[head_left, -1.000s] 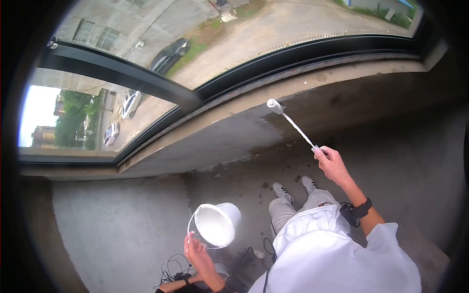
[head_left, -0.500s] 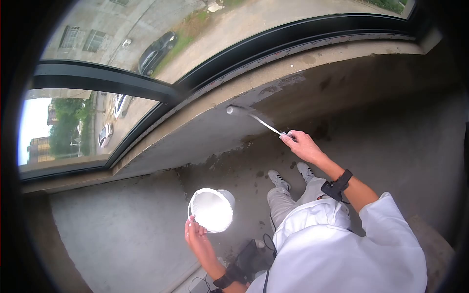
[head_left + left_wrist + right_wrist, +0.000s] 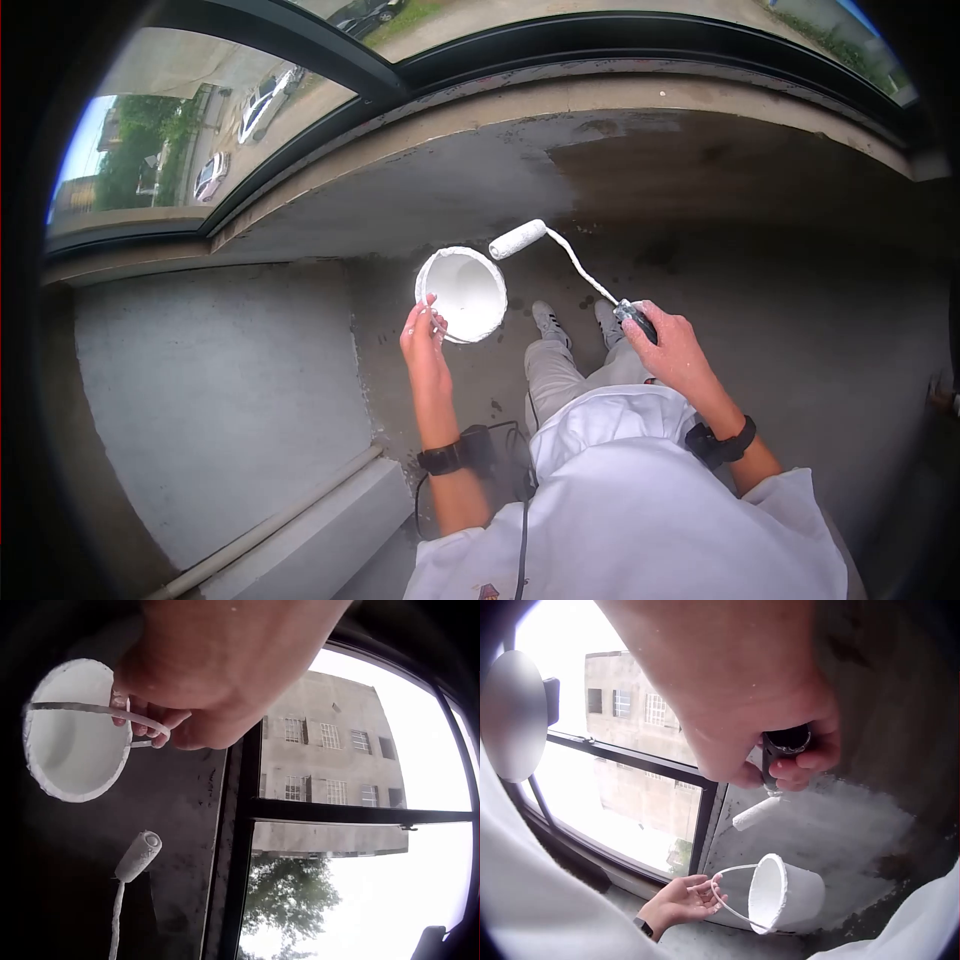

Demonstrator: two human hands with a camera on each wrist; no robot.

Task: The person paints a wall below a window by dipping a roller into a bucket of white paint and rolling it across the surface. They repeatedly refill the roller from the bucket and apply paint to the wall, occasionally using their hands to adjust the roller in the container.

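Note:
My left hand holds the thin handle of a white bucket, whose inside is coated white. In the left wrist view the curled fingers hook the bucket handle, and the bucket hangs beside them. My right hand grips the black handle of a paint roller. The white roller head is just right of the bucket's rim, apart from it. In the right wrist view my right hand wraps the black grip, with the roller head beyond it, above the bucket.
A low wall under the window ledge is lighter grey at left and dark brown at right. The dark window frame runs above. A pale pipe and a ledge lie lower left. My shoes stand on the floor.
The roller has come off the wall and moved down toward the bucket. My left hand has raised the bucket forward, nearer the wall and the roller head. The head view has shifted.

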